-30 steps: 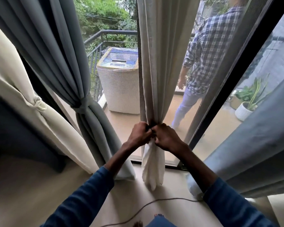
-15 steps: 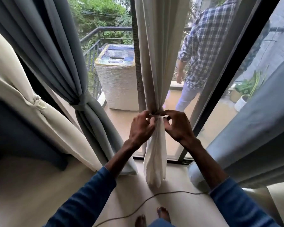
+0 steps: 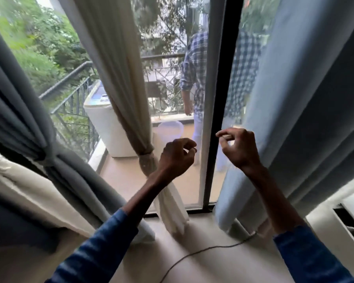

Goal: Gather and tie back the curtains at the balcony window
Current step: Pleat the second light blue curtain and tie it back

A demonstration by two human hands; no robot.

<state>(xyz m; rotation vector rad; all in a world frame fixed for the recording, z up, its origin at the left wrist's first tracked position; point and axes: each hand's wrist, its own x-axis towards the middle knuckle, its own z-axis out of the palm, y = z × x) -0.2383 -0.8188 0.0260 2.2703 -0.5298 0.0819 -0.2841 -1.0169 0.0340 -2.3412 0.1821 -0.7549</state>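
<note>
Cream curtain (image 3: pixel 119 78): a woven, matte fabric. It hangs in long vertical folds down the middle pane and narrows to a tight neck low on the glass. A tie (image 3: pixel 146 155) of the same cloth binds it there. Below the tie the fabric flares into a soft, pale tail whose hem rests on the floor (image 3: pixel 213 268) at the sill.

Left hand (image 3: pixel 175 158): raised just right of the tie and clear of the cloth. Its fingers (image 3: pixel 189 149) are loosely curled, the thumb close to the forefinger, with nothing in them.

Right hand (image 3: pixel 238 148): raised at a similar height on the far side of the black window frame (image 3: pixel 221 99). It is near the blue-grey curtain (image 3: pixel 305 99) but not gripping it. The fingers (image 3: pixel 225 132) are curled with the tips drawn near the thumb, and no object shows between them. Both forearms emerge from blue knitted sleeves.

Grey curtain (image 3: pixel 18 119), at left: a heavier, smooth cloth, cinched by its own band (image 3: pixel 47 158). A cream lining panel (image 3: pixel 18 186) lies beneath it.

The blue-grey curtain hangs loose in broad, rounded pleats.

Outside: a dark metal railing (image 3: pixel 65 78), a white boxy washing machine (image 3: pixel 104 129), a pale translucent bucket (image 3: pixel 170 129), and a person in a checked shirt (image 3: pixel 194 64).

A thin dark cable (image 3: pixel 202 251) curves across the smooth floor.
</note>
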